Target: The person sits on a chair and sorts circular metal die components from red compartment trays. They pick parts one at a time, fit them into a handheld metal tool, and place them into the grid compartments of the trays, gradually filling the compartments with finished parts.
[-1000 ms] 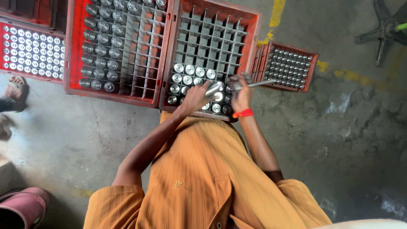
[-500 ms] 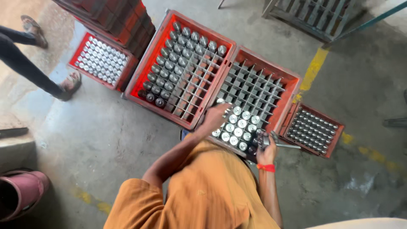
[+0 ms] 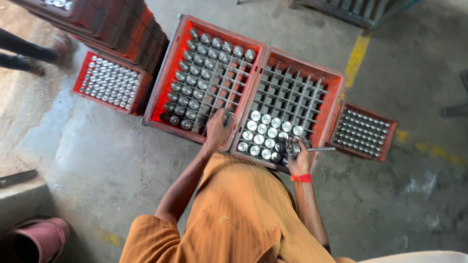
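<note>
I look down from above on a person in an orange ribbed shirt (image 3: pixel 243 219), whose head and lower body are cut off by the frame edge. The left hand (image 3: pixel 218 129) reaches forward, arm nearly straight, to the near edge of a red plastic crate with a grey divider grid (image 3: pixel 207 78); its fingers curl over something small and dark, but I cannot tell what it is or how tightly they close. Round silver metal cylinders (image 3: pixel 195 83) fill the cells just beyond and to the left of that hand. The right hand (image 3: pixel 298 157), a red band (image 3: pixel 301 178) at its wrist, is wrapped around a thin grey metal rod tool (image 3: pixel 319 149) that pokes out to its right. Just ahead of it sits a second red gridded crate (image 3: pixel 297 92), with silver cylinders only in its nearest rows. Further right lies a small red tray of tiny metal pins (image 3: pixel 361 132), too fine to make out. The floor is grey concrete (image 3: pixel 97 160).
</note>
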A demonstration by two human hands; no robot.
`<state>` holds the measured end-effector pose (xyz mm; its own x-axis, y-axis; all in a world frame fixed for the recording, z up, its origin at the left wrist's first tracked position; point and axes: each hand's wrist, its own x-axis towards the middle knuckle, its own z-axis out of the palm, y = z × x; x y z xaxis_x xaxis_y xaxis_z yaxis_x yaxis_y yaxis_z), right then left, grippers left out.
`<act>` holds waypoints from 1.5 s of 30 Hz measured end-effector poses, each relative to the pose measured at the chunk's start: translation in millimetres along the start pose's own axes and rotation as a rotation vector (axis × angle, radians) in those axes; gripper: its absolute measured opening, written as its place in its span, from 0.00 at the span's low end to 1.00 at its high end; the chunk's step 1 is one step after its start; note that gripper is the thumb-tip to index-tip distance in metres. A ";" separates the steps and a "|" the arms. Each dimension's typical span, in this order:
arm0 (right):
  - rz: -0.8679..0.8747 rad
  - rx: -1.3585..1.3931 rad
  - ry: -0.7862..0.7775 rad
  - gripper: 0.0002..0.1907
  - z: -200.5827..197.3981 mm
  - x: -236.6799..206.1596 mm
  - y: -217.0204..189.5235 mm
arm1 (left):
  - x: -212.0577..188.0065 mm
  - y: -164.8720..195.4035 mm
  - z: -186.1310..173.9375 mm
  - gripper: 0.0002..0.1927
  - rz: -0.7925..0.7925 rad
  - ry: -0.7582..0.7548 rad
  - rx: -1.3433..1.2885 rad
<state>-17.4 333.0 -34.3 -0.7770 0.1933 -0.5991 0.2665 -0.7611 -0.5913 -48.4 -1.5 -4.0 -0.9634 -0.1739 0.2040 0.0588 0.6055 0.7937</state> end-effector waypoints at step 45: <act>-0.166 -0.123 -0.242 0.09 109.3 -50.6 -23.8 | -38.9 138.2 58.1 0.19 -0.249 -0.460 -0.027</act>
<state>-46.7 273.7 69.1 -0.9249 0.1442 -0.3518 0.1805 -0.6481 -0.7399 -18.0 134.1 64.4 -0.9639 0.0522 -0.2611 -0.1863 0.5681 0.8016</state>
